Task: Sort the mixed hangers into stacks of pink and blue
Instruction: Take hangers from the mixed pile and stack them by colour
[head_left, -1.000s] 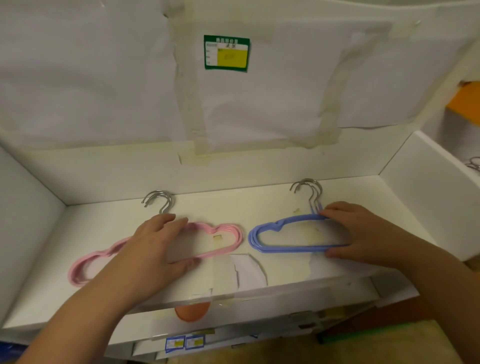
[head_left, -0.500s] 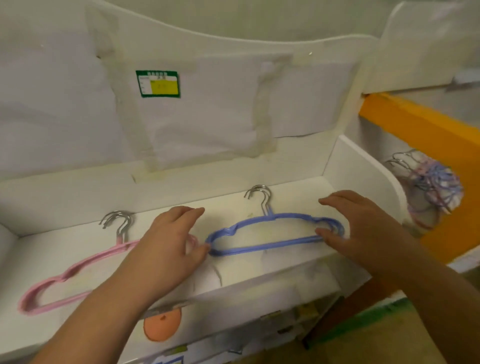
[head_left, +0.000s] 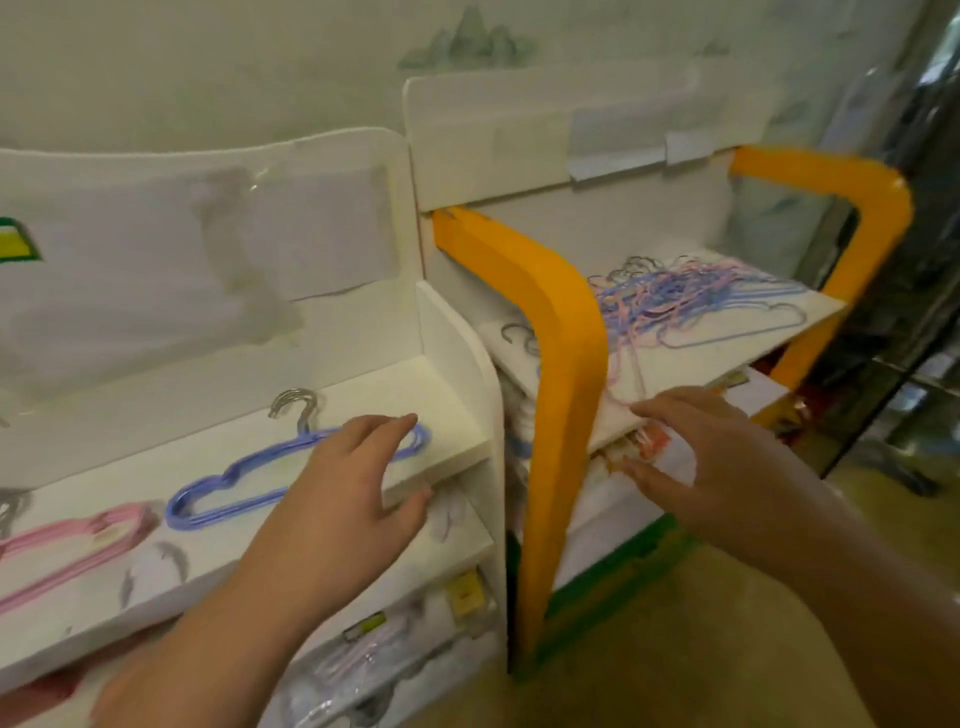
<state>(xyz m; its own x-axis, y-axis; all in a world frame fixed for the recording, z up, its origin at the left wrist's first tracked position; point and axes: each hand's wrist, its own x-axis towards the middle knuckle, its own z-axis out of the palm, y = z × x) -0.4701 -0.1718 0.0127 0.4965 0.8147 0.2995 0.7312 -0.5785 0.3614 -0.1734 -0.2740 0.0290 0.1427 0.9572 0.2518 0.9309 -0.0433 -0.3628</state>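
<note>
Nothing is being gripped: the left hand (head_left: 343, 493) is being held open over the stacked blue plastic hangers (head_left: 249, 478), the right hand (head_left: 701, 457) spread open near the tangled pink-and-blue hanger pile (head_left: 675, 301).

Left hand (head_left: 337, 499) over blue hangers (head_left: 249, 480); right hand (head_left: 696, 457) open near mixed pile (head_left: 675, 301).

White shelf (head_left: 457, 410): top board of the left unit, raised back panel and side wall at its right edge.
On white shelf, middle: stack of blue hangers (head_left: 249, 478), flat, metal hooks toward the back edge.
On white shelf, left edge: stack of pink hangers (head_left: 72, 545), flat, partly out of view.
Orange-framed shelf (head_left: 727, 348): adjacent unit, tilted white board.
On orange-framed shelf: mixed hanger pile (head_left: 675, 296), pink and blue tangled, toward the back edge.
</note>
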